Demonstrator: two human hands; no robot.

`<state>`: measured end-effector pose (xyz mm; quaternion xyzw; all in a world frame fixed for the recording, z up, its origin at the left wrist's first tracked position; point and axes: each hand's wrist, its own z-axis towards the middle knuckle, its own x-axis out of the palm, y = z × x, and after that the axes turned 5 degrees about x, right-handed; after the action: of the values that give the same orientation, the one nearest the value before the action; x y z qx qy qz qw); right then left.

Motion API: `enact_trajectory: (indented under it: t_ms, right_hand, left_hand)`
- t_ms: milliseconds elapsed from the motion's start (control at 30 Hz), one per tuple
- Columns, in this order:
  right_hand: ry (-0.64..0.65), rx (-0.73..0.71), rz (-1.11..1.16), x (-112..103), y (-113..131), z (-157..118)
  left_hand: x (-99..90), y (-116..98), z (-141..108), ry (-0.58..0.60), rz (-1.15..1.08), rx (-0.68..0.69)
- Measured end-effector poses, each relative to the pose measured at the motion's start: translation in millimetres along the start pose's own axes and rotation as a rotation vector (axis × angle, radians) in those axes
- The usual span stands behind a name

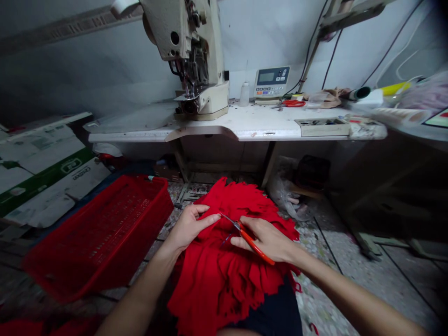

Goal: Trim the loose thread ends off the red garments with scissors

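A heap of red fabric pieces (217,270) with jagged edges lies across the lap, over dark clothing. My left hand (191,226) rests at the heap's upper left, its thumb and fingers closed on a bit of the red fabric. My right hand (268,238) grips a pair of scissors (252,243) with red-orange handles. The scissors' blades are spread, and one tip reaches close to my left thumb. Folds of cloth hide part of the lower blade.
A white sewing table (252,123) stands ahead, bearing an industrial sewing machine (206,60), a control panel (271,81), red-handled scissors (294,103) and a shallow tray (322,127). On the floor at left sits a red plastic basket (140,247) beside a cardboard box (45,163).
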<state>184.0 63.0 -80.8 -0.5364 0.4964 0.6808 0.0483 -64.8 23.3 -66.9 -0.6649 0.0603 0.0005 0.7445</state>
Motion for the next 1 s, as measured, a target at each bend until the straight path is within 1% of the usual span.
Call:
enact_trajectory:
  t_ms: [67, 200, 367, 533, 633, 833, 1000]
  right_hand:
    - [-0.001, -0.001, -0.001, 0, 0, 1]
    - [-0.01, -0.009, -0.002, 2, -2, 4]
    - [-0.043, -0.014, 0.033, 7, -9, 7]
    - [-0.101, 0.04, 0.084, 14, -22, 12]
    - [-0.116, 0.057, 0.103, 13, -25, 12]
    - [-0.061, -0.018, 0.038, 5, -17, 9]
    - [-0.042, -0.052, -0.046, 2, -9, 16]
  left_hand:
    - [2.1, 3, -1, -0.006, 0.002, -0.007]
    - [4.6, 8, -2, -0.056, -0.019, -0.012]
    - [6.1, 15, -1, -0.098, -0.016, -0.031]
    - [9.8, 17, -2, -0.123, -0.133, -0.093]
    - [12.1, 17, -3, -0.127, -0.18, -0.109]
    - [13.1, 20, -5, -0.096, -0.2, -0.091]
    - [12.4, 21, -8, -0.065, -0.192, -0.067]
